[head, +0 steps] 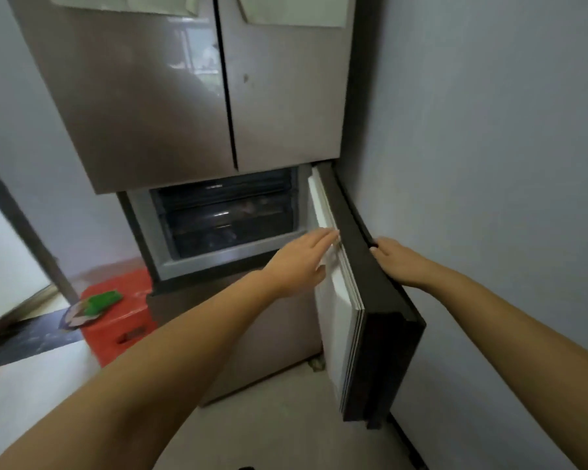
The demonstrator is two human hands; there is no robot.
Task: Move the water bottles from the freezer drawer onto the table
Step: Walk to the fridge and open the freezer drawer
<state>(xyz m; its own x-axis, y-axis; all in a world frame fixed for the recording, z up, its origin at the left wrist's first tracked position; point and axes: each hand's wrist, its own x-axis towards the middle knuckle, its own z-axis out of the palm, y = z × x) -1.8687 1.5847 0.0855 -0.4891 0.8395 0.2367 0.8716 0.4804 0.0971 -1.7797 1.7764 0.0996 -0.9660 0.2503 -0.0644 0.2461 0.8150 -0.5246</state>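
Observation:
The freezer compartment (pixel 218 215) stands open below the fridge's two upper doors. Inside it are dark translucent drawers (pixel 231 228); their contents are too dim to make out, and no water bottle shows. The freezer door (pixel 364 300) is swung out to the right, white inside and dark outside. My left hand (pixel 302 262) reaches forward with straight fingers, the fingertips at the door's white inner edge. My right hand (pixel 399 262) rests on the door's dark top edge, fingers extended along it.
A grey wall (pixel 489 164) stands close on the right behind the open door. A red box (pixel 116 317) with a green item (pixel 102 301) on top sits on the floor at the left. A dark mat lies beside it.

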